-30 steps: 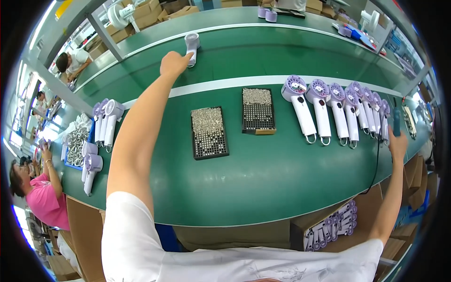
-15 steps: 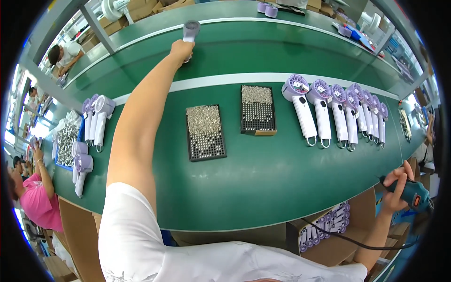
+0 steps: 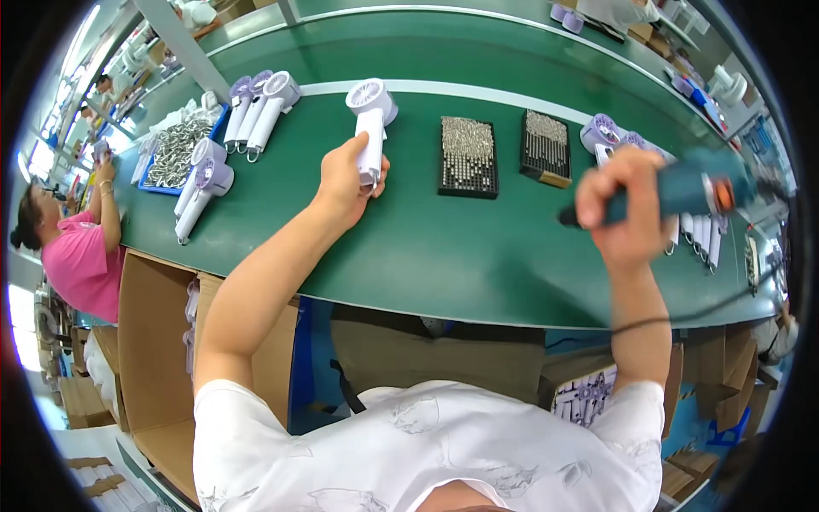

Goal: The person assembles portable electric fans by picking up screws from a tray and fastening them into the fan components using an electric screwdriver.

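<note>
Currently, 2 bare hands work over a green worktop (image 3: 426,264). Near 12 o'clock, the left hand (image 3: 345,181) is clamped around the white handle of a handheld fan (image 3: 370,141), whose lilac round head points away from the person. Toward 3 o'clock, the right hand (image 3: 629,209), blurred, is wrapped around a teal corded power tool (image 3: 689,189), its dark tip pointing toward 9 o'clock. At 1 and 2 o'clock lie 2 black trays (image 3: 469,194) of small metal pieces. At 10 o'clock, a blue tray (image 3: 159,189) holds metal loops, with 5 more fans (image 3: 266,119) beside it. Further fans (image 3: 601,130) lie behind the right hand, partly hidden.
</note>
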Demonstrator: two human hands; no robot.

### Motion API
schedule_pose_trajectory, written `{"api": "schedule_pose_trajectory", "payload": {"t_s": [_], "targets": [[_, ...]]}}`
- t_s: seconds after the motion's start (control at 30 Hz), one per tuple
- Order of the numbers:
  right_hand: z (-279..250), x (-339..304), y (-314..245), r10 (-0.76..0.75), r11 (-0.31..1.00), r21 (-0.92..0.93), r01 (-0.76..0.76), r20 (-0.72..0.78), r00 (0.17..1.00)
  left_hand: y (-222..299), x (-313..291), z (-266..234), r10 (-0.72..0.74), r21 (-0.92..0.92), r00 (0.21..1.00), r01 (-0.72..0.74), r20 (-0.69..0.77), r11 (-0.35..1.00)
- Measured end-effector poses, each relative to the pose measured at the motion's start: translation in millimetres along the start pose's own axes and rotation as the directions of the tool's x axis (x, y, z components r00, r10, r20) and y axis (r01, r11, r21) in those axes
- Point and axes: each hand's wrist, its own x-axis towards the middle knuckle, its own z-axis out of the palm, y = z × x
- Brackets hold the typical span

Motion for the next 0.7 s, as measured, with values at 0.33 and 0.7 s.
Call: {"api": "schedule_pose_trajectory", "payload": {"t_s": [0.33,0.7], "targets": [[57,46,87,-0.042,0.989,-0.143,0.034,-0.054,0.998,13,-15,-6,-0.279,0.222,0.926,0.224,0.256,0.949],[28,41,110,-0.079,0.972,-0.229,0.045,-0.141,0.987,11,-13,-8,-0.374,0.302,0.869,0.280,0.322,0.911]]}}
